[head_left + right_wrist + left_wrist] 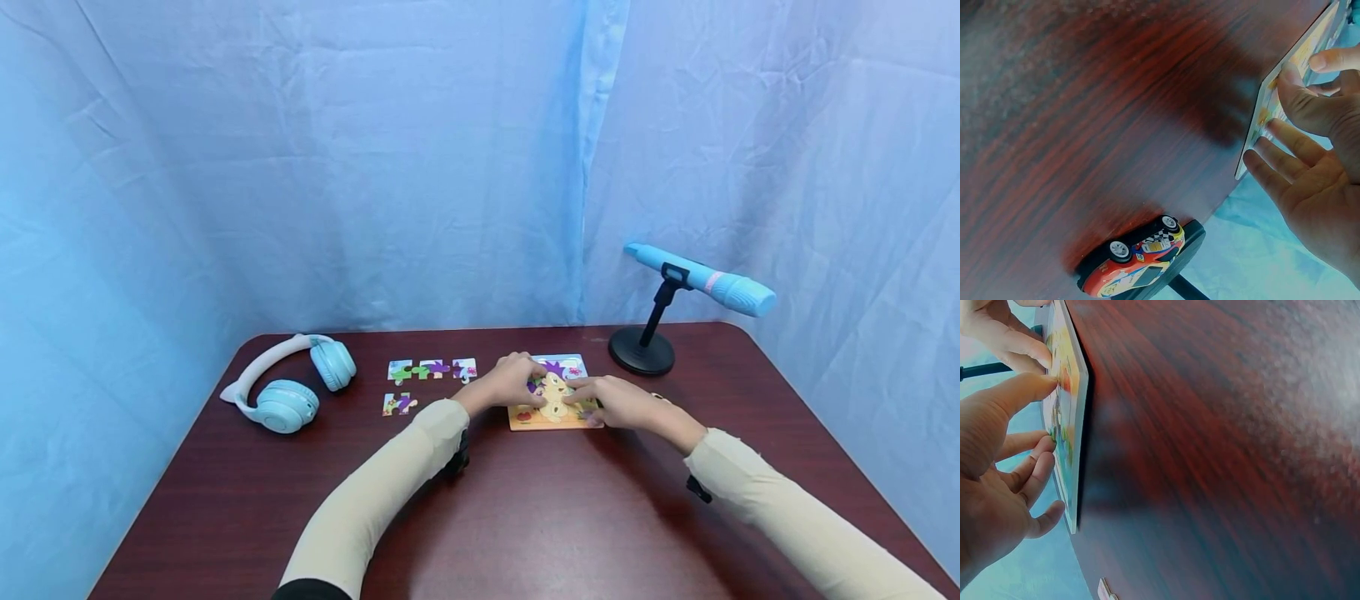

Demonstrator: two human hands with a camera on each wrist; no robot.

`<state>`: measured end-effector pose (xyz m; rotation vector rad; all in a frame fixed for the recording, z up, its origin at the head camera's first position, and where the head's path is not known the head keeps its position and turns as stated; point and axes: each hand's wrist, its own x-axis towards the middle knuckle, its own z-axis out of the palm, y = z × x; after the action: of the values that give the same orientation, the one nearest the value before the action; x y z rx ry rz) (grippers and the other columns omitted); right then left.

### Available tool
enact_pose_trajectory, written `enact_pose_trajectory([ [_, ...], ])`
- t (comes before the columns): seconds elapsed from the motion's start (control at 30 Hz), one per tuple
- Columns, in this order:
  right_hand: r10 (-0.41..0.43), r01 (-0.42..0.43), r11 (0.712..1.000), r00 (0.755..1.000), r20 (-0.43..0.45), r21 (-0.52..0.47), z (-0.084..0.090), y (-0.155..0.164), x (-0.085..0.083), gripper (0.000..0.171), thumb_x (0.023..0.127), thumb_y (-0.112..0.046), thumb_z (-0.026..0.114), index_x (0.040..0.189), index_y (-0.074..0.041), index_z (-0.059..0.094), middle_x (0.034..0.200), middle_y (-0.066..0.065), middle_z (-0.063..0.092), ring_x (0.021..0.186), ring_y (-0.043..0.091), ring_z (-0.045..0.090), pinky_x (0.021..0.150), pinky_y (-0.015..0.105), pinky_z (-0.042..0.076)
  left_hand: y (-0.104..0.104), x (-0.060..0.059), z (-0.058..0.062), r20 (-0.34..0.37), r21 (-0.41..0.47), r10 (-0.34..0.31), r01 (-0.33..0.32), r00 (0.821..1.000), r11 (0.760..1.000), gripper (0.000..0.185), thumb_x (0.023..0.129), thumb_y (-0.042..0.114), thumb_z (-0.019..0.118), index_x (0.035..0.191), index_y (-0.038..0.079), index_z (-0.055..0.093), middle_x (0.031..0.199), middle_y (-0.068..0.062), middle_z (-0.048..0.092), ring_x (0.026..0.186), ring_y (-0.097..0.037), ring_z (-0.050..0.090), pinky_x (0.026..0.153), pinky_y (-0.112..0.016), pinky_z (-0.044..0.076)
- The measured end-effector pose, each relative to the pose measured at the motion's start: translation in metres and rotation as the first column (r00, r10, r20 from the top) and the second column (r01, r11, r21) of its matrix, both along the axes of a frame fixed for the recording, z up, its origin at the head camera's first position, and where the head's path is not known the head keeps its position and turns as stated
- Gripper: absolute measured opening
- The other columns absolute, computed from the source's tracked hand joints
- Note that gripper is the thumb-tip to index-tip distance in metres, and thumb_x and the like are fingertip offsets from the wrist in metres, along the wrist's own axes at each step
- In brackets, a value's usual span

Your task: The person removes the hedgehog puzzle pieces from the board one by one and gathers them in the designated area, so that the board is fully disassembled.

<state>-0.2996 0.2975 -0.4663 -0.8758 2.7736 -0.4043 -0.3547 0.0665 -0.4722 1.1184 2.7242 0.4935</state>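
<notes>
Head view shows a flat, rectangular, brightly printed puzzle board (553,424) lying on the dark red-brown, wood-grained worktop (480,525), with the bare left hand (513,385) and the bare right hand (621,403) at its two sides. According to both wrist views, the fingers of each hand are apart, not clamped on anything, with some fingertips touching the board's face. As it seems, the work is partly done: a pale yellow cartoon figure (555,397) already appears in the board's middle, with purple parts above it. Several small, multicoloured, knobbed jigsaw pieces (432,368) lie to the left of the board, apart from it, so these are probably left to be placed. Whether the printed area under the hands has gaps cannot be told, because the hands partly cover it; therefore the exact remainder is uncertain.
</notes>
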Motion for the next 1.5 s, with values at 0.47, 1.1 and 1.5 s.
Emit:
enact_pose_trajectory([
  [0.47, 0.001, -0.001, 1.000, 1.000, -0.005, -0.013, -0.002, 0.000, -0.001, 0.044, 0.088, 0.006, 0.069, 0.128, -0.011, 0.073, 0.146, 0.019, 0.058, 0.137, 0.039, 0.053, 0.105, 0.054, 0.048, -0.001, 0.001, 0.000, 0.011, -0.017, 0.030, -0.029, 1.000, 0.999, 0.063, 0.089, 0.037, 0.077, 0.143, 0.010, 0.059, 0.128, -0.008, 0.061, 0.109, -0.018, 0.052, 0.096, -0.036, 0.042],
  [1.1, 0.001, -0.001, 1.000, 1.000, -0.004, -0.008, 0.000, -0.002, -0.001, 0.043, 0.088, 0.004, 0.070, 0.128, -0.012, 0.073, 0.147, 0.020, 0.057, 0.138, 0.041, 0.052, 0.106, 0.055, 0.047, -0.004, 0.003, -0.005, -0.184, -0.032, -0.005, -0.001, 0.983, 0.999, 0.057, 0.086, 0.037, 0.075, 0.139, 0.017, 0.065, 0.127, 0.000, 0.064, 0.114, -0.016, 0.052, 0.102, -0.040, 0.043],
  [1.5, -0.052, 0.052, 0.999, 0.998, 0.027, 0.002, 0.002, -0.001, 0.002, 0.042, 0.090, 0.003, 0.070, 0.130, -0.011, 0.072, 0.148, 0.019, 0.056, 0.139, 0.043, 0.049, 0.109, 0.057, 0.043, -0.020, 0.008, 0.000, -0.198, 0.044, 0.021, -0.012, 0.980, 0.999, 0.051, 0.089, 0.036, 0.074, 0.137, 0.019, 0.067, 0.127, 0.000, 0.064, 0.114, -0.017, 0.051, 0.104, -0.043, 0.041],
])
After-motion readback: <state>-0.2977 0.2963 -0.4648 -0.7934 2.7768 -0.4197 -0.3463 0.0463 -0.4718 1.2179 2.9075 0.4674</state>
